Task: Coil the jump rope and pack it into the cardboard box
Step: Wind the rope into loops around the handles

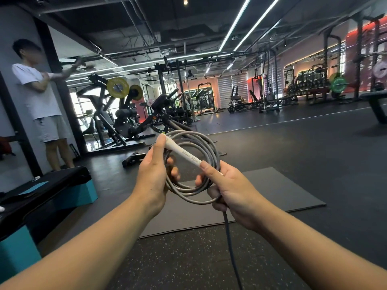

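Observation:
A grey jump rope (206,144) is wound into several round loops held up in front of me. Its white handle (181,152) lies slanted across the coil. My left hand (154,174) grips the left side of the coil, thumb pressed on the handle's upper end. My right hand (232,190) holds the coil's lower right side, thumb on the handle's lower end. A loose tail of rope (231,248) hangs straight down from my right hand and leaves the frame at the bottom. No cardboard box is in view.
A dark exercise mat (278,189) lies on the speckled gym floor below my hands. A black and teal step platform (48,191) stands at the left. A person in a white shirt (39,95) stands behind it. Weight machines and racks fill the background.

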{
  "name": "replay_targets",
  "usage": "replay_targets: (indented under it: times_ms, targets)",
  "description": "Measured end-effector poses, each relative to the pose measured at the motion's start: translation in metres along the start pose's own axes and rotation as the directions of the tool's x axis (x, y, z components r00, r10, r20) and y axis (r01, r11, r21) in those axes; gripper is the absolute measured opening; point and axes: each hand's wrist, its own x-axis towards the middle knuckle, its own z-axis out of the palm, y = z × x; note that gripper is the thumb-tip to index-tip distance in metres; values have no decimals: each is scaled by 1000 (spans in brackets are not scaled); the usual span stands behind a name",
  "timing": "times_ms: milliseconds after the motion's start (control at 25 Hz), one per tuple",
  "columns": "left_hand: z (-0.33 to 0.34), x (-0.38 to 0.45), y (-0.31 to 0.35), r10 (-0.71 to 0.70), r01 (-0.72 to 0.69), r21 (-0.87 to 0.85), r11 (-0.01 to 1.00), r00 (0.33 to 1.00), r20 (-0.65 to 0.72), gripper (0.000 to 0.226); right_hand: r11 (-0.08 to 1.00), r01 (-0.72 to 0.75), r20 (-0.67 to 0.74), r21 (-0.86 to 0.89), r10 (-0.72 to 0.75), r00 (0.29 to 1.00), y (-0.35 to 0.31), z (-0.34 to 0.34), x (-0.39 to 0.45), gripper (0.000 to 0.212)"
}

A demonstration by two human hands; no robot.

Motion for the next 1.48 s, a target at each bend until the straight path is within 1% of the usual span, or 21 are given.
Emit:
replay_targets:
  times_ms: [120,200,240,280,360,400,480,520,560,600,640,720,760,880,960,1080,1200,1280,1320,1400,1480]
  targets:
    - [-17,4,-1,-55,25,230,973,991,122,49,987,3,35,-161,3,999,-6,-17,1,26]
    - [-28,9,7,-101,5,429,903,974,201,63,956,-14,65,-293,35,997,-12,-26,0,36]
    - [-33,13,14,-86,-62,541,839,966,246,70,934,-18,85,-357,51,995,-16,-29,-1,38]
    - [-35,17,22,-46,-170,640,749,951,306,73,908,-12,114,-418,65,991,-19,-32,-2,37]
    - [-30,23,40,-5,-391,737,551,882,471,71,840,24,183,-542,90,979,-25,-37,-2,36]
    - [-22,25,49,-55,-466,753,465,834,550,70,801,51,218,-596,101,971,-28,-38,-3,37]
    - [3,23,61,-241,-564,761,321,729,641,71,742,96,274,-663,120,954,-32,-38,-3,37]
    - [17,19,62,-336,-598,763,245,686,646,72,727,111,292,-677,127,948,-35,-38,-4,35]
    - [28,16,61,-415,-621,766,167,660,626,72,716,122,307,-688,134,942,-37,-38,-4,30]
    - [37,13,57,-482,-624,773,117,645,593,69,703,133,320,-698,140,937,-40,-38,-4,27]
    - [42,12,51,-550,-601,791,116,624,555,65,686,144,331,-713,149,932,-43,-38,-5,25]
    - [43,9,38,-665,-506,841,190,564,490,63,642,164,350,-749,173,920,-44,-40,-6,24]
    - [40,7,34,-684,-465,858,220,554,475,67,634,163,353,-756,185,917,-43,-41,-7,26]
    - [33,1,27,-697,-343,890,300,558,450,76,680,105,317,-726,195,928,-41,-44,-10,34]
    - [32,-6,26,-697,-272,902,334,574,431,75,678,92,284,-729,178,942,-43,-45,-10,40]
    - [33,-10,29,-621,-297,875,382,619,481,60,708,97,255,-700,121,960,-47,-50,-7,43]
    - [29,-5,40,-531,-298,832,468,658,535,56,795,88,207,-600,48,977,-52,-58,-6,35]
    - [23,0,44,-437,-283,776,564,695,571,56,843,92,159,-530,-8,987,-53,-63,-6,36]
    - [20,1,45,-378,-265,737,622,723,578,56,860,100,136,-500,-36,990,-52,-67,-5,42]
    - [14,2,42,-251,-220,641,735,790,559,56,883,113,115,-455,-68,991,-48,-71,-5,60]
    - [11,2,40,-151,-151,507,849,849,506,56,890,104,100,-444,-66,993,-40,-69,-5,67]
